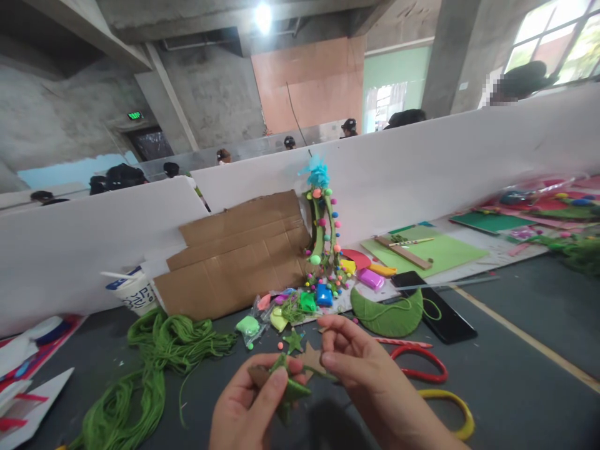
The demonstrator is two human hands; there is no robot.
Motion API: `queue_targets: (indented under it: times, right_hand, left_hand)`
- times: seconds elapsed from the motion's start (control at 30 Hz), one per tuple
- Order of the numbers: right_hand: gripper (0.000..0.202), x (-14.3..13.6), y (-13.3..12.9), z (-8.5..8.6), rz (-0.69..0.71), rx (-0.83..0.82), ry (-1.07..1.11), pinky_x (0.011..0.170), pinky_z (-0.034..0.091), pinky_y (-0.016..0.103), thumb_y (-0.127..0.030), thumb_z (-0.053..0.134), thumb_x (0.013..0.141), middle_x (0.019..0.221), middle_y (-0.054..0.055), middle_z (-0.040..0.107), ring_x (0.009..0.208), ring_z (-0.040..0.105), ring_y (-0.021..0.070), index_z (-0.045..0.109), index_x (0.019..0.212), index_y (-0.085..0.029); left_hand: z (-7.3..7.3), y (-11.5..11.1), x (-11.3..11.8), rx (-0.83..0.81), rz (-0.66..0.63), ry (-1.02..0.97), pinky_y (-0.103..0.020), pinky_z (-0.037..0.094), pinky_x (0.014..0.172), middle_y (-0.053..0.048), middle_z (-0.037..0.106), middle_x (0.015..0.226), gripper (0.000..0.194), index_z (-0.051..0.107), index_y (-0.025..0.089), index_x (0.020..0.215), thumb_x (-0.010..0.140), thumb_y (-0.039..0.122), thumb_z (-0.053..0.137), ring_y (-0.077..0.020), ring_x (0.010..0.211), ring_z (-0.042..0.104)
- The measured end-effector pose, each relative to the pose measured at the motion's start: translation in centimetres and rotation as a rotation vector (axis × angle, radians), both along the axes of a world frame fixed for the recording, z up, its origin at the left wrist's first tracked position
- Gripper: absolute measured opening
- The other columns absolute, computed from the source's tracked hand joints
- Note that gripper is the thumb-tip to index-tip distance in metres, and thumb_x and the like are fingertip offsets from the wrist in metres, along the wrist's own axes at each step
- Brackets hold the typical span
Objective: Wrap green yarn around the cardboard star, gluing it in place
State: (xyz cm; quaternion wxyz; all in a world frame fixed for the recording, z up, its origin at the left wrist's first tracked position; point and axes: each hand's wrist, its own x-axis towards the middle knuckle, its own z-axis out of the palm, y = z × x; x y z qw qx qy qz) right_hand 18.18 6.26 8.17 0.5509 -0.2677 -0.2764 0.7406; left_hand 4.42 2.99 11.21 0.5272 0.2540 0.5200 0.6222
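My left hand [255, 397] pinches a cardboard star [295, 389] partly wrapped in green yarn, above the dark table. To its right, my right hand [360, 365] has its fingers closed on green yarn that runs to the star. Behind them lie a bare cardboard star [312, 359] and a small green star [294, 341]. A yarn-wrapped green crescent [387, 315] rests beyond my right hand. Loose green yarn [182, 337] is heaped at the left.
Red-handled scissors [440, 369], a yellow handle [462, 409] and a black phone [450, 315] lie at the right. Cardboard sheets [244, 262], a pompom decoration [323, 231] and a paper cup [134, 290] stand before a white partition [398, 169]. People's heads show behind it.
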Motion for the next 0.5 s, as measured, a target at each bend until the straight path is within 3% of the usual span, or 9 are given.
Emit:
queue_targets:
  times: [0.1,0.2,0.37,0.5]
  right_hand:
    - [0.034,0.2,0.3,0.0,-0.01,0.025,-0.06,0.06,0.036,0.02,-0.023,0.083,0.062,0.064,-0.005,0.055,0.059,0.047,0.0089,0.068,0.093,-0.02]
    - [0.023,0.6,0.5,-0.1,0.013,0.093,-0.162,0.06,0.037,0.022,-0.028,0.08,0.067,0.063,-0.004,0.057,0.06,0.049,0.0095,0.069,0.085,-0.019]
    - [0.016,1.2,0.6,0.2,0.068,0.186,-0.314,0.058,0.038,0.024,-0.033,0.075,0.072,0.055,-0.004,0.057,0.053,0.05,0.0103,0.07,0.076,-0.018]
    - [0.016,1.4,0.5,0.7,0.123,0.193,-0.332,0.061,0.04,0.025,-0.032,0.072,0.076,0.055,-0.004,0.058,0.054,0.053,0.0109,0.069,0.084,-0.019]
  left_hand:
    - [-0.2,0.1,0.1,0.002,-0.004,-0.002,-0.02,0.052,0.053,-0.006,0.076,0.062,0.029,0.073,0.015,0.063,0.044,0.03,0.089,-0.0157,0.055,0.067]
    - [-0.5,0.1,0.3,-0.012,-0.027,-0.017,-0.019,0.049,0.048,-0.006,0.076,0.062,0.03,0.073,0.014,0.064,0.044,0.029,0.089,-0.0157,0.052,0.066]
    - [-0.4,0.0,0.5,-0.081,-0.155,-0.138,-0.018,0.045,0.044,-0.005,0.074,0.059,0.028,0.072,0.012,0.06,0.044,0.028,0.089,-0.0135,0.049,0.063]
    - [-0.3,0.1,0.4,-0.111,-0.226,-0.173,-0.017,0.044,0.043,-0.005,0.073,0.057,0.028,0.073,0.012,0.06,0.045,0.028,0.089,-0.0108,0.045,0.061]
